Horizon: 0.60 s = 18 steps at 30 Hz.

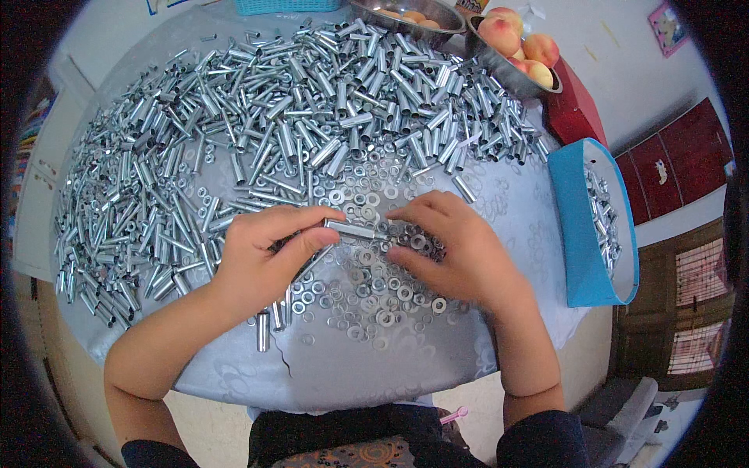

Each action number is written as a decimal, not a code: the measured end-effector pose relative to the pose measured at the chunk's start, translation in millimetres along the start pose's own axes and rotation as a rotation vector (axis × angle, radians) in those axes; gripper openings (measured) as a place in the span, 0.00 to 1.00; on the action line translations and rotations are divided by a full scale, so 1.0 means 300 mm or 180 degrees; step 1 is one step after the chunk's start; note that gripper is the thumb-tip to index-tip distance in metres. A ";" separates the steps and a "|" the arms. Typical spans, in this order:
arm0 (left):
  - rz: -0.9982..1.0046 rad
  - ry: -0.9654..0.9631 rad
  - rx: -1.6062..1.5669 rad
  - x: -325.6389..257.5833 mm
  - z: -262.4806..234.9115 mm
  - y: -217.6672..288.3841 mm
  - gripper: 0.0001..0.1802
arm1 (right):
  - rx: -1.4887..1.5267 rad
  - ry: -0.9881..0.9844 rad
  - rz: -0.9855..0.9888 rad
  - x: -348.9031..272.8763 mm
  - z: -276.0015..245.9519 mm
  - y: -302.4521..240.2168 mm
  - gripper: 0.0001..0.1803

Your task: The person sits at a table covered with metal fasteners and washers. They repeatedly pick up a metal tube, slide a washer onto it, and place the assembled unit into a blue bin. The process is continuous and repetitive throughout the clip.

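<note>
My left hand (269, 248) pinches a shiny metal sleeve (351, 229) between thumb and fingertips, above the table's middle. The sleeve lies nearly level and points right, with a thin threaded end showing there. Around that end, my right hand (449, 246) curves with thumb and forefinger apart; it is slightly blurred, and I see nothing gripped in it. Beneath both hands spreads a layer of loose washers and nuts (385, 317). A few loose sleeves (263, 331) lie below my left wrist.
A big heap of metal sleeves and bolts (312, 101) covers the table's far and left parts. To the right stands a blue fabric bin (573, 234) of metal parts. Metal bowls hold peaches (499, 35) and brown eggs (409, 15) at the back, near a red box (573, 105).
</note>
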<state>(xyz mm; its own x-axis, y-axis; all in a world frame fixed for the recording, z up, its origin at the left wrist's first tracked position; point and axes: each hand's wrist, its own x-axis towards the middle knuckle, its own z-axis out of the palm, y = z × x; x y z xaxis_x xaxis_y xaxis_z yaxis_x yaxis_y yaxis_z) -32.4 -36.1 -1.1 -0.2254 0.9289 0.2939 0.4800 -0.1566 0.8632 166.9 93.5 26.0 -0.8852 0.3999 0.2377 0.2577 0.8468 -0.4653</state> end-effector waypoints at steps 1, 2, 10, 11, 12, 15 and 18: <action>-0.0007 -0.0041 0.0007 0.002 -0.005 0.010 0.10 | -0.0047 0.0024 -0.0103 0.002 0.004 -0.002 0.18; -0.0028 -0.0090 0.0002 0.001 -0.005 0.013 0.10 | -0.0089 0.0034 -0.0193 0.002 0.016 -0.005 0.19; -0.0039 -0.0032 -0.0030 -0.003 0.001 0.006 0.11 | -0.0078 0.0090 -0.0158 -0.001 0.052 -0.020 0.14; -0.0032 -0.0027 -0.0014 -0.001 0.001 0.005 0.11 | -0.0069 0.0097 -0.0163 0.000 0.051 -0.019 0.13; -0.0092 -0.0032 -0.0056 0.000 0.000 0.007 0.11 | -0.0061 0.0105 -0.0168 0.001 0.051 -0.018 0.12; -0.0192 -0.0037 -0.0095 -0.002 0.000 0.007 0.11 | -0.0064 0.0051 -0.0372 0.001 0.051 -0.007 0.11; -0.0207 -0.0030 -0.0040 -0.003 0.000 0.001 0.10 | -0.0047 -0.0003 -0.0326 0.004 0.056 -0.005 0.10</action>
<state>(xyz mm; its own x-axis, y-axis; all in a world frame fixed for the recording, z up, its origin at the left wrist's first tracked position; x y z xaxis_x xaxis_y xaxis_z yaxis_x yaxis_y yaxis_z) -32.1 -37.0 -1.1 -0.2479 0.9403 0.2332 0.4538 -0.1000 0.8855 158.9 86.8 12.8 -0.9076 0.3106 0.2825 0.1714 0.8883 -0.4260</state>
